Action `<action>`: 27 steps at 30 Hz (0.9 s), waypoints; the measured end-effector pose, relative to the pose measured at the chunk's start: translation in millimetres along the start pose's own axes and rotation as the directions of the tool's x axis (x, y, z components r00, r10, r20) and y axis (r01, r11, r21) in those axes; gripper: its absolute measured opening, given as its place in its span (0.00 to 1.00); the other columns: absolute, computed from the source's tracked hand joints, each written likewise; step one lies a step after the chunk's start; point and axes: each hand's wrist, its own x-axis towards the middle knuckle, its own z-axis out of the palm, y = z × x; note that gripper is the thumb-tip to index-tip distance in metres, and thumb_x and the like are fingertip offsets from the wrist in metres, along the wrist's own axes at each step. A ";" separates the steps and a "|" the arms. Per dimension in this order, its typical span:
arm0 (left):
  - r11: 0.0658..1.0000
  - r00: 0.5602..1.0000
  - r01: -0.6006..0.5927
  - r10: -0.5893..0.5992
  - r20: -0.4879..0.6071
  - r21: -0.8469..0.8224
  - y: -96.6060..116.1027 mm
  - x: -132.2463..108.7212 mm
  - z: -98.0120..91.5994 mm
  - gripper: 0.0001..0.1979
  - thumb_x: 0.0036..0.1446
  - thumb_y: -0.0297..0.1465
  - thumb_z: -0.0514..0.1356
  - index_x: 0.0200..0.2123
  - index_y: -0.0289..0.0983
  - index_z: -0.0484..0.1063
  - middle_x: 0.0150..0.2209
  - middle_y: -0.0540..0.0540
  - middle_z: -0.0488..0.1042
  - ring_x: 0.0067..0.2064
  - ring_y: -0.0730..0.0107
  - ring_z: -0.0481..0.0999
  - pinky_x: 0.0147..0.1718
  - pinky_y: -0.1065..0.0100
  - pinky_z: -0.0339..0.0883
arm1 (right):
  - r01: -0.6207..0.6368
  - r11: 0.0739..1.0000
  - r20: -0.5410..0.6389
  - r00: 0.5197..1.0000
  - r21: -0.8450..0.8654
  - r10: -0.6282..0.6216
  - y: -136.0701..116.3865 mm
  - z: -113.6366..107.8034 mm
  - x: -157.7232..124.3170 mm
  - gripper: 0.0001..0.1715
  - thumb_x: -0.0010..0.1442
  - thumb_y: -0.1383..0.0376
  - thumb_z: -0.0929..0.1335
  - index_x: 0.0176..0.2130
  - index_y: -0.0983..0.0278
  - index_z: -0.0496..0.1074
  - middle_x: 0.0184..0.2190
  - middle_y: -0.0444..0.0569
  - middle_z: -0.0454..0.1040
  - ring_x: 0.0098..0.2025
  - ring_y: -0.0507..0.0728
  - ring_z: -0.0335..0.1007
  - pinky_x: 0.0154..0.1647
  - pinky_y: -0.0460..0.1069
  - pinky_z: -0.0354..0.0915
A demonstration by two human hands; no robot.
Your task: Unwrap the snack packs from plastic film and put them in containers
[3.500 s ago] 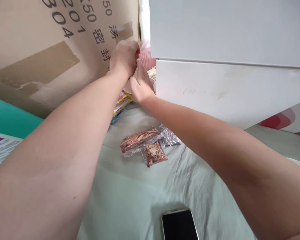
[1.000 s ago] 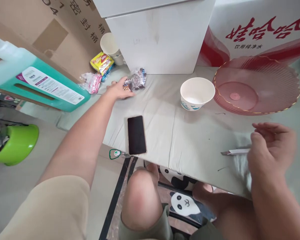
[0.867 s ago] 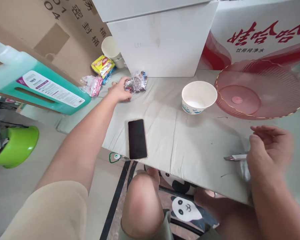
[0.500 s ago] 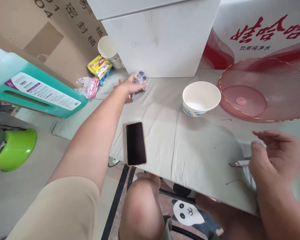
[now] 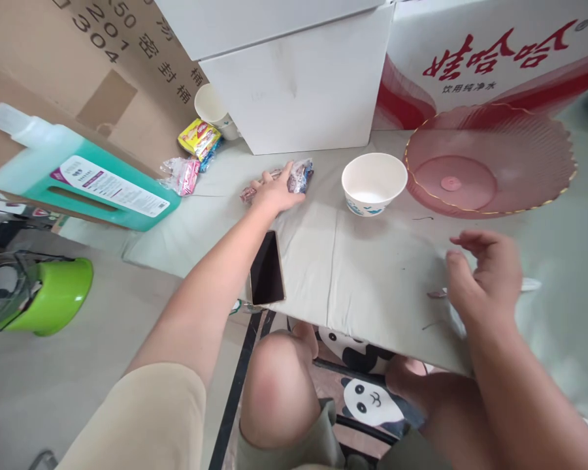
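My left hand [image 5: 274,192] reaches across the grey cloth-covered table [image 5: 372,274] and lies flat, fingers stretched, on a small pile of snack packets [image 5: 301,175]. One packet's end [image 5: 247,193] sticks out to the left of the hand. Just right of the pile stands a white paper bowl [image 5: 374,183]. My right hand [image 5: 485,274] hovers near the table's front edge with fingers loosely curved and apart, holding nothing. A thin white-handled tool [image 5: 529,284] lies on the cloth under it, mostly hidden.
A dark phone [image 5: 267,267] lies at the table's front edge under my left forearm. A pink ribbed plate [image 5: 490,166] sits at right. White box [image 5: 294,85], red-and-white carton [image 5: 470,52], cardboard box [image 5: 78,65] behind. Teal jug [image 5: 83,179], yellow packet [image 5: 199,138], pink packet [image 5: 181,175], green basin [image 5: 49,294] at left.
My left hand has slid the snack packets away from the white box and closer to the paper bowl. My right hand stayed hovering over the tool and shifted slightly left.
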 end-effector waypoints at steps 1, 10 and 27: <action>1.000 1.000 -0.012 0.012 -0.008 -0.007 2.5 -4.4 2.8 0.57 0.46 0.50 0.66 0.76 0.60 0.41 0.74 0.36 0.50 0.71 0.17 0.51 0.63 0.27 0.53 | 0.021 1.000 0.006 1.000 -0.002 -0.021 -4.3 -1.1 -0.2 0.20 0.57 0.60 0.67 0.49 0.61 0.69 0.45 0.55 0.75 0.51 0.66 0.75 0.58 0.65 0.69; 0.994 0.994 -0.106 0.105 0.018 0.025 43.8 -58.6 21.1 0.53 0.50 0.49 0.64 0.75 0.60 0.42 0.75 0.37 0.48 0.73 0.19 0.48 0.61 0.30 0.58 | 0.088 0.996 0.349 0.934 -0.012 -0.078 -9.8 -13.5 -9.2 0.20 0.59 0.56 0.65 0.49 0.61 0.71 0.47 0.59 0.79 0.48 0.66 0.78 0.51 0.64 0.71; 0.972 0.990 0.050 -0.078 -0.116 -0.228 70.8 -100.1 34.4 0.39 0.56 0.50 0.59 0.71 0.52 0.60 0.68 0.36 0.65 0.68 0.32 0.65 0.65 0.36 0.57 | 0.301 0.868 0.496 0.865 -0.395 -0.074 20.4 -59.1 -2.7 0.33 0.48 0.73 0.64 0.53 0.59 0.76 0.55 0.56 0.78 0.64 0.74 0.66 0.65 0.74 0.56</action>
